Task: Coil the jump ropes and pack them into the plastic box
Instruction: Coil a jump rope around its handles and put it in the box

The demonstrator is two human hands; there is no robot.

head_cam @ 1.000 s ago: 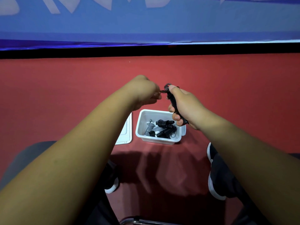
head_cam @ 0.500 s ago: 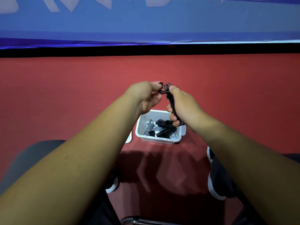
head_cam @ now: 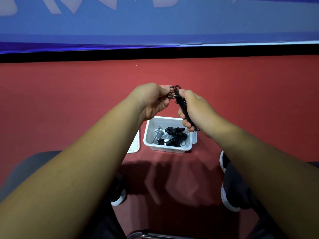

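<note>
Now a black left shoe [head_cam: 118, 192] and right shoe [head_cam: 231, 183], white-soled, are worn; dark trousers [head_cam: 105, 225] are seen; forearms [head_cam: 86, 169] are left uncovered.

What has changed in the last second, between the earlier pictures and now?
The left hand rolled so that its palm side shows, and it now pinches the end loops atop the black coiled rope. The right hand still grips that coil over the plastic box. The box, the ropes inside and the lid did not move.

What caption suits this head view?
Left hand and right hand hold a black rope above a white box of ropes.
</note>
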